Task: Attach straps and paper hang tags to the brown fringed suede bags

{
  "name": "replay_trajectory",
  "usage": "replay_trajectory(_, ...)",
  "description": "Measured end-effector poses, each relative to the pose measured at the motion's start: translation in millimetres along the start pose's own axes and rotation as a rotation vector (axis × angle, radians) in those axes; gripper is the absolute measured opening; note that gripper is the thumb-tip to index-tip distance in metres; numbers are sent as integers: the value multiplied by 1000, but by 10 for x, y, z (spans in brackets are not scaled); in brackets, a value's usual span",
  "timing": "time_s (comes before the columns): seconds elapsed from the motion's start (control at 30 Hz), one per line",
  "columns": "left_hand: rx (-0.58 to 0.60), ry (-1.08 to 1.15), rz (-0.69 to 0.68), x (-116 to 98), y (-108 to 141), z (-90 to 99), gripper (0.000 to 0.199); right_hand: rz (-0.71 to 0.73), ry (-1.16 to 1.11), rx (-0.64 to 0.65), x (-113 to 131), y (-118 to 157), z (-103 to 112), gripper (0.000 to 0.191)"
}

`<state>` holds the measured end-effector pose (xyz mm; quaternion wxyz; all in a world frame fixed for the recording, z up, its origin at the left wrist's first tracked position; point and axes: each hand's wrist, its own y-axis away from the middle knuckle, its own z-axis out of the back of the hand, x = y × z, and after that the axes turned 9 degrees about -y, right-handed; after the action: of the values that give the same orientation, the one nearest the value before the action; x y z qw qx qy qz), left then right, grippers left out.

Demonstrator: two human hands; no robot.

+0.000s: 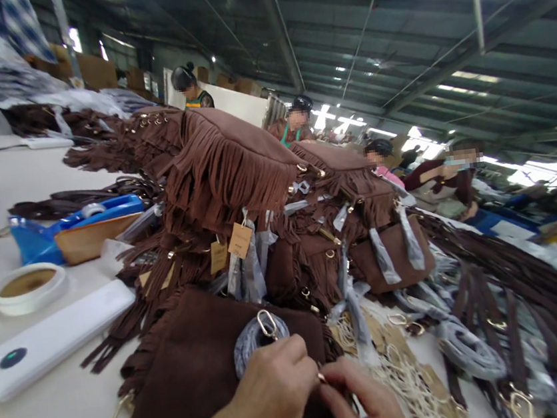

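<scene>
A dark brown fringed bag (185, 360) lies flat in front of me on the white table. On top of it rests a coiled strap (247, 350) in clear plastic wrap, its metal clasp (266, 324) standing up. My left hand (278, 387) is closed over the bag's right part, just below the coil, and its fingers hide what they grip. Thumb and forefinger of my right hand (363, 397) pinch at the same spot, fingertips meeting those of the left. A small shiny bit shows between them, too small to name.
Fringed brown bags (232, 154) are heaped behind, with tan tags (240, 240) hanging. White strings on tags (403, 376) and wrapped straps (470, 348) lie right. Left are a tape roll (29, 289), a blue tape dispenser (35, 240) and a white device (56, 338). Several people work beyond.
</scene>
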<state>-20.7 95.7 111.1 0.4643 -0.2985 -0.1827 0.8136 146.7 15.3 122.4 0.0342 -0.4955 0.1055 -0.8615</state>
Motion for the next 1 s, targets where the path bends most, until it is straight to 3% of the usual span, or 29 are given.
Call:
replay_trajectory(0.1,52,204,104,98,-82,175,6,-130,-189,32,149,-126,44,26)
replay_trajectory(0.17,110,346,143,163,-127,275,11,-219,-376,14,207,-209,59,33)
replay_trajectory(0.27,194,488,215,205,-178,376,6,-243,-556,-9,253,-324,63,38)
replay_trajectory(0.37,270,639,330,178,-219,425,19,-266,-709,-25,313,-418,65,38)
replay_trajectory(0.53,373,1078,428,158,-230,390,28,-328,-927,-14,406,-485,88,38)
replay_trajectory(0.67,300,1159,428,150,-191,285,31,-327,-907,10,343,-467,99,39)
replay_trajectory(0.8,146,1168,437,29,-200,208,63,-294,-836,26,382,-464,136,39)
replay_trajectory(1.0,-21,842,369,-98,-295,149,36,-226,-712,-7,544,-486,213,42)
